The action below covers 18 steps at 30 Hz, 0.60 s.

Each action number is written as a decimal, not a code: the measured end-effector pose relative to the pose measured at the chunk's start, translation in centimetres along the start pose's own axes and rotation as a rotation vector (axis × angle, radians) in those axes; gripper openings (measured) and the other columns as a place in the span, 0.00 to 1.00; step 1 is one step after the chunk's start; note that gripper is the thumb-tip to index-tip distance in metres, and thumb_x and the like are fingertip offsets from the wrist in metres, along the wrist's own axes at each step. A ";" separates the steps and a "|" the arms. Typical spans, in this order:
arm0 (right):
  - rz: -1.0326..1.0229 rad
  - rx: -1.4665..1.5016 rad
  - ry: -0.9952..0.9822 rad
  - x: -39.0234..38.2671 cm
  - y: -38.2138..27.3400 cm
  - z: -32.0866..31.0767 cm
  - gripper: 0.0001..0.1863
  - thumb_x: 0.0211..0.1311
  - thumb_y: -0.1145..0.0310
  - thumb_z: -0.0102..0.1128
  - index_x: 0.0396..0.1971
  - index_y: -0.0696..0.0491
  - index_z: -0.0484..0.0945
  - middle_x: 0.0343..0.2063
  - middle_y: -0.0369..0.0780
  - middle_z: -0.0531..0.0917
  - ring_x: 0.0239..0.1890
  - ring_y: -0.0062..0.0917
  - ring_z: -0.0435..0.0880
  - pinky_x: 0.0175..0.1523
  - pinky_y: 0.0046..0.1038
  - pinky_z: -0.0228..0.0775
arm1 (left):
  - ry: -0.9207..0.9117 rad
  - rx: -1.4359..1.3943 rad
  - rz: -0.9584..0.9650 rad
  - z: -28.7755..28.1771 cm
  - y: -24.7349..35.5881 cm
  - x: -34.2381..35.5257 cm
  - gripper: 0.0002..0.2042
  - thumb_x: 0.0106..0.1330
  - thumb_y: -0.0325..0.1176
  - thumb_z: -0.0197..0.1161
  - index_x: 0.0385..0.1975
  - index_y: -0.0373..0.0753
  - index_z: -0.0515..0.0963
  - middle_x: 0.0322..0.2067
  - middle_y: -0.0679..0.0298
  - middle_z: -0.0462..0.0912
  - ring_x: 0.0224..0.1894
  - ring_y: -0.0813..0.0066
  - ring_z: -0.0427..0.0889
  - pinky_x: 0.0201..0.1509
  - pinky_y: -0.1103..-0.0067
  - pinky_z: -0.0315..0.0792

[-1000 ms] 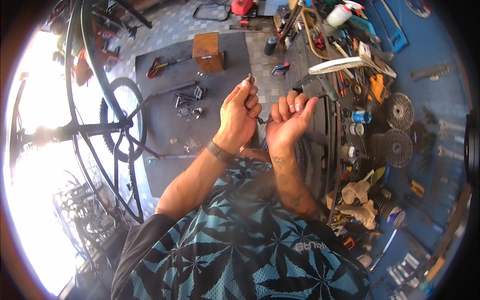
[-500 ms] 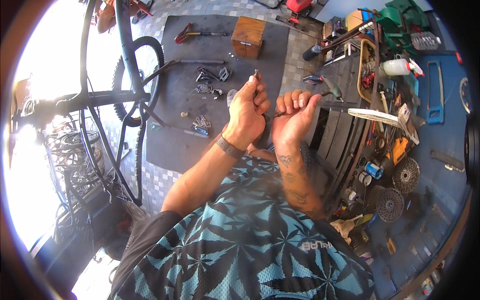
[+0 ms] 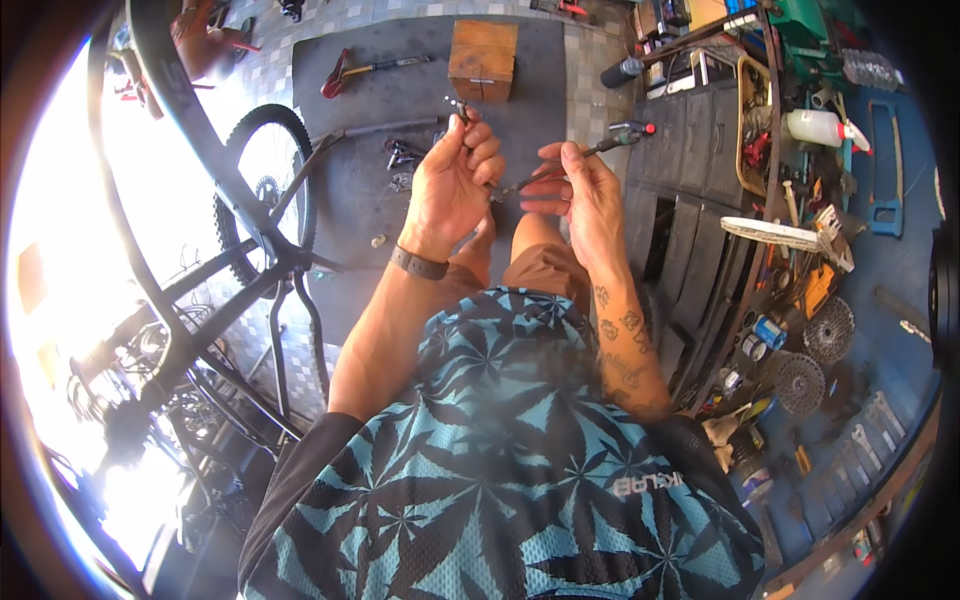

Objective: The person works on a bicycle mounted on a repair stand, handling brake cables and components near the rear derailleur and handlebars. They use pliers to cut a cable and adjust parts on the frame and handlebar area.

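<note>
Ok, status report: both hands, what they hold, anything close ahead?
Left hand pinching small metal part. Right hand holding thin tool. Wooden box ahead on dark mat.

Blown-out glare from left, right side dimmer; fisheye curve, dark rim; hazy smudge over shirt

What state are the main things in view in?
Left hand: fingers curled, gripping a small metal part
Right hand: fingers partly bent, loosely holding the tool
Green-handled tool: shaft angled toward the left hand
Red saddle: lying on the mat
Wooden box: on the mat
Wrenches: in a row
</note>
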State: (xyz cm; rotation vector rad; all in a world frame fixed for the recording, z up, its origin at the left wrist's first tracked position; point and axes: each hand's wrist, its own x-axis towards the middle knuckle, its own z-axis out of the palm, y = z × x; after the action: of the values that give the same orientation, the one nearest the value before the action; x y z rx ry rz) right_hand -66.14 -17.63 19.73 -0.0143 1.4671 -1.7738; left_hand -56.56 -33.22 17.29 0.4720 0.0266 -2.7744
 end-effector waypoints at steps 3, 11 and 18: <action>0.025 -0.020 -0.065 1.0 -0.6 -0.3 0.21 0.84 0.52 0.50 0.46 0.59 0.76 0.32 0.48 0.87 0.31 0.34 0.92 0.34 0.31 0.87 | 0.004 -0.002 -0.048 0.4 0.5 1.6 0.10 0.85 0.37 0.52 0.52 0.38 0.72 0.34 0.71 0.63 0.32 0.80 0.59 0.34 0.82 0.60; -0.143 -0.158 -0.193 4.1 -3.1 -1.1 0.18 0.85 0.53 0.48 0.43 0.55 0.73 0.34 0.49 0.88 0.31 0.33 0.92 0.29 0.26 0.82 | -0.028 -0.045 -0.124 2.5 0.0 4.2 0.10 0.84 0.39 0.55 0.52 0.40 0.73 0.34 0.71 0.62 0.33 0.80 0.58 0.35 0.82 0.61; -0.010 0.098 0.013 4.9 -5.2 -1.6 0.13 0.85 0.59 0.49 0.46 0.54 0.75 0.36 0.44 0.87 0.34 0.31 0.91 0.43 0.30 0.87 | -0.143 -0.190 -0.112 6.0 0.6 5.7 0.10 0.85 0.38 0.52 0.53 0.39 0.72 0.34 0.71 0.61 0.32 0.79 0.57 0.35 0.82 0.59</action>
State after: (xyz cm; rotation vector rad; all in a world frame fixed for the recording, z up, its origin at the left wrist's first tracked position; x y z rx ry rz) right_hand -73.19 -19.23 21.23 0.0401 1.3901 -1.8548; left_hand -63.39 -36.04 21.13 0.2300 0.2889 -2.8701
